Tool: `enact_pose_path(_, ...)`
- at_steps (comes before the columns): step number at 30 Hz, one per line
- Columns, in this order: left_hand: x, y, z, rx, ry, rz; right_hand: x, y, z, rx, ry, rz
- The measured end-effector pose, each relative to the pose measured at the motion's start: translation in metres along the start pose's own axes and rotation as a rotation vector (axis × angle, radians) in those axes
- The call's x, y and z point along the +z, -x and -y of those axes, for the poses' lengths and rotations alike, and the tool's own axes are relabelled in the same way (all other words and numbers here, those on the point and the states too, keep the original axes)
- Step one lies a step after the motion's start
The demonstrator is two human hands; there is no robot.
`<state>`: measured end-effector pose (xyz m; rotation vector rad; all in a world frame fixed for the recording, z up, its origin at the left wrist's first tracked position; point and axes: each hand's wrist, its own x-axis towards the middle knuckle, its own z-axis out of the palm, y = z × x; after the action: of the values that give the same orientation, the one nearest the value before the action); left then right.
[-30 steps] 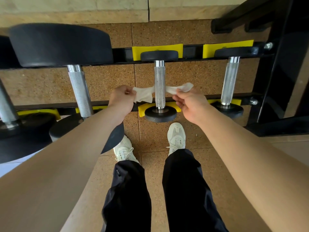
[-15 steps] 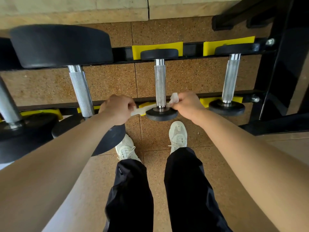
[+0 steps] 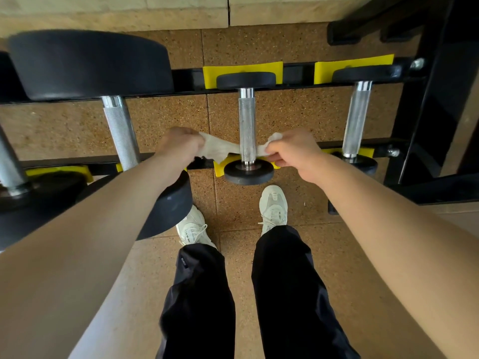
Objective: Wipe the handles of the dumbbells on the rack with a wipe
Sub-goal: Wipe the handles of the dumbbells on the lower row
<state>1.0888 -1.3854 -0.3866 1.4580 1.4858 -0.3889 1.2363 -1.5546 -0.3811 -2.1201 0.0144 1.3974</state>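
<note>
Currently the single wipe (image 3: 217,147) is slung under the handle (image 3: 246,120) of the small dumbbell (image 3: 248,174) lying directly between the two hands, low on the bar and close to the nearer weight head. The left hand (image 3: 181,143) has its fingers curled round the wipe's left end, and the right hand (image 3: 293,151) pinches the right end between thumb and fingertips, so the cloth is drawn taut against the metal. Progress, as a judgement: this handle is mid-wipe. Nothing on the other bars shows whether they are done (no sheen or residue to go by), so I log them as unknown. Count: one wipe, two hands, four handles in view on the rack (image 3: 414,125). One handle is between the hands, one right-side handle (image 3: 356,120) is just beyond the right hand, and one thicker handle (image 3: 119,130) is beyond the left hand. Further out that way is an edge handle (image 3: 7,161), cut off by the frame.
</note>
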Motion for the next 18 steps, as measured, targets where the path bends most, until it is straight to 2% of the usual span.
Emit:
enact_pose_path(3,0.016,0.005,-0.01,-0.007,0.077,0.058,-0.023,-0.003,0.005,0.095,-0.302,-0.058)
enact_pose_path(6,0.027,0.016,-0.021,-0.006,0.177,0.127,-0.034,-0.01,0.01,0.11,-0.509,-0.105)
enact_pose_path(10,0.017,0.018,-0.034,-0.12,0.577,0.021,-0.011,-0.009,0.022,0.115,-0.54,-0.037)
enact_pose_path(12,0.013,0.016,-0.04,-0.121,0.719,0.002,-0.001,-0.007,0.028,0.11,-0.535,-0.006)
enact_pose_path(14,0.016,0.016,-0.048,-0.109,0.747,0.019,-0.005,-0.005,0.035,0.123,-0.652,-0.05)
enact_pose_path(18,0.035,0.016,-0.063,-0.133,0.684,0.027,-0.034,-0.006,0.043,0.073,-1.068,-0.131)
